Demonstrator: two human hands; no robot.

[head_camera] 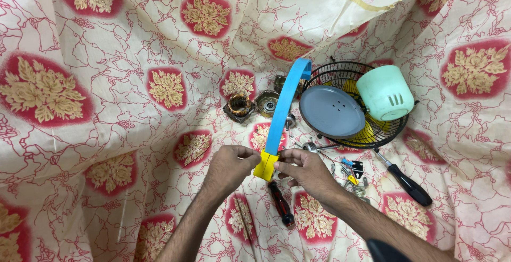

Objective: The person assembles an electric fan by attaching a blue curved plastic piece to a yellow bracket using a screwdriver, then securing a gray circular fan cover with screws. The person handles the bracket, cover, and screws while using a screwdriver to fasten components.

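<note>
Hidden: lower end of the blue curved fan blade (pixel 285 105) covered by the yellow clip (pixel 265 166) and the fingers; exact join between the two not visible.
Cut off: both forearms leaving the bottom edge; a dark rounded object (pixel 384 251) at the bottom right only partly in view.
Hard to make out: small metal and blue-yellow parts (pixel 352 172) beside the right wrist, too small to tell apart.
Left hand (pixel 230 166): fingers curled nearly closed, thumb and fingertips pinching the left side of the yellow clip.
Right hand (pixel 306 172): fingers bent and mostly closed, gripping the right side of the same clip, thumb on top.
Pose: both hands meeting at the centre, palms turned inward, forearms rising from below and converging.
Blade: upright between the hands, arching up and to the right, held above the floral cloth (pixel 106 107).
Beneath the hands: red-handled screwdriver (pixel 281 204) lying on the cloth.
Right side: black wire fan guard (pixel 340 73) holding a grey round cover (pixel 331 111) and a mint-green motor housing (pixel 384 92); black-handled screwdriver (pixel 409 185) just below it.
Behind the blade: copper-wound stator (pixel 239 106) and metal motor caps (pixel 268 102), near each other.
</note>
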